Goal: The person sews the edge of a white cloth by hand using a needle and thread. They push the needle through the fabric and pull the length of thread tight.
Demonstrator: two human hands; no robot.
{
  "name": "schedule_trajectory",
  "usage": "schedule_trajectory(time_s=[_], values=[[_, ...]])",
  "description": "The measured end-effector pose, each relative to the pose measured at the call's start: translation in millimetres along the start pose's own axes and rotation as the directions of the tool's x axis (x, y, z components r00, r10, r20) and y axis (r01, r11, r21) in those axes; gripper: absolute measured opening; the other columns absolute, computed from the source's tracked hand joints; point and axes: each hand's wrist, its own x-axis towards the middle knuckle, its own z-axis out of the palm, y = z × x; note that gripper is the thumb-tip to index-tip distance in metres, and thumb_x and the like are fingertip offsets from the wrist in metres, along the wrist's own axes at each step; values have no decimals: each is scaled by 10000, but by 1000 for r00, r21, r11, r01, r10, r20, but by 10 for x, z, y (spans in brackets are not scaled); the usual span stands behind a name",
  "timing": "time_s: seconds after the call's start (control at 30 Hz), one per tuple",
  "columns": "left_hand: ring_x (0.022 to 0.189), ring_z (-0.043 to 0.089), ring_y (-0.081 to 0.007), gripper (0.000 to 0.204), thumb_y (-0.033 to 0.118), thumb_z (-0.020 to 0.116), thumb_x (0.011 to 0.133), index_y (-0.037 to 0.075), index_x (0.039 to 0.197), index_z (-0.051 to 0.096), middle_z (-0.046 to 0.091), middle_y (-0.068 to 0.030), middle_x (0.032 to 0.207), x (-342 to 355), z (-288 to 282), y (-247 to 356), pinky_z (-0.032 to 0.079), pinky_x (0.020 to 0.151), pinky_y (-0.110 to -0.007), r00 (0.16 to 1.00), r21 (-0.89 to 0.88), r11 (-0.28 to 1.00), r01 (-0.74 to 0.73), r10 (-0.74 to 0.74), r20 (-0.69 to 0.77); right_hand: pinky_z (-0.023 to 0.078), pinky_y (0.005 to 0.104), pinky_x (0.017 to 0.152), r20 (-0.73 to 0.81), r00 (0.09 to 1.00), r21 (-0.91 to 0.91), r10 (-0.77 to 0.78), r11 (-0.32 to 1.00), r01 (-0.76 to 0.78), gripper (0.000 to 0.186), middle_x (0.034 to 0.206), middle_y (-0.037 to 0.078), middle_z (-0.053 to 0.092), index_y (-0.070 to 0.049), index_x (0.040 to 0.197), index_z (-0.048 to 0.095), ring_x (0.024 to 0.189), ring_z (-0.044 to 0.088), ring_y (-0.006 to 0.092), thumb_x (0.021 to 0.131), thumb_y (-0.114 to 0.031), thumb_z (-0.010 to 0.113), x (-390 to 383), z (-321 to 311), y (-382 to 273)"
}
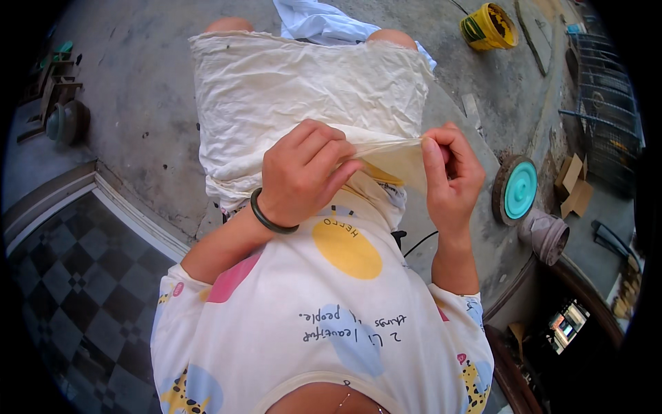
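Observation:
A creased off-white cloth (pixel 303 90) lies spread over my lap and covers most of my thighs, with both knees showing past its far edge. Its near part is gathered up and pulled taut between my two hands. With fingers bent and pressed together, my left hand (pixel 303 172) grips a fold near the middle; a dark bangle circles that wrist. At the right, my right hand (pixel 454 172) pinches the cloth's edge between thumb and fingers. The part inside each grip is hidden.
Beyond my knees lies a pale blue cloth (pixel 321 24). A yellow bucket (pixel 491 29) stands far right. Closer on the right are a round teal lid (pixel 520 191), a greyish bucket (pixel 546 236), a cardboard box (pixel 574 190) and a metal rack (pixel 607 90). Wooden furniture (pixel 58 90) stands left.

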Motion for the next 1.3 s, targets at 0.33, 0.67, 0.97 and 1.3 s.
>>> schedule_trajectory(time_s=[0.33, 0.67, 0.97, 1.3], values=[[744, 622, -259, 190, 40, 811, 725, 41, 867, 684, 661, -95, 858, -38, -44, 18, 478, 620, -341, 991, -146, 980, 135, -134, 18, 247, 186, 504, -10, 999, -4, 40, 999, -41, 55, 753, -47, 433, 0, 879, 622, 604, 327, 5, 930, 1, 642, -37, -9, 59], [739, 625, -262, 210, 29, 816, 700, 48, 853, 673, 660, -89, 844, -43, 24, 39, 486, 609, -336, 996, -85, 993, 86, -87, 0, 252, 185, 505, -5, 999, 4, 42, 999, -42, 47, 759, -50, 432, 2, 887, 622, 608, 325, 4, 931, 13, 634, -49, -10, 57], [726, 617, -255, 183, -18, 779, 719, 41, 843, 659, 659, -84, 821, -61, 23, 77, 470, 597, -330, 993, -124, 986, 116, -118, -11, 254, 186, 506, -15, 999, -18, 36, 999, -36, 57, 754, -46, 439, 4, 873, 615, 605, 331, 3, 925, 18, 632, -52, -15, 75], [658, 501, -136, 142, -60, 693, 782, 37, 798, 591, 603, -34, 765, -67, -174, 152, 384, 594, -268, 912, -362, 837, 411, -379, 157, 262, 231, 502, 76, 996, -82, -47, 995, 53, 75, 702, -7, 451, -8, 836, 608, 572, 344, 64, 869, 56, 629, -125, -103, 107]])
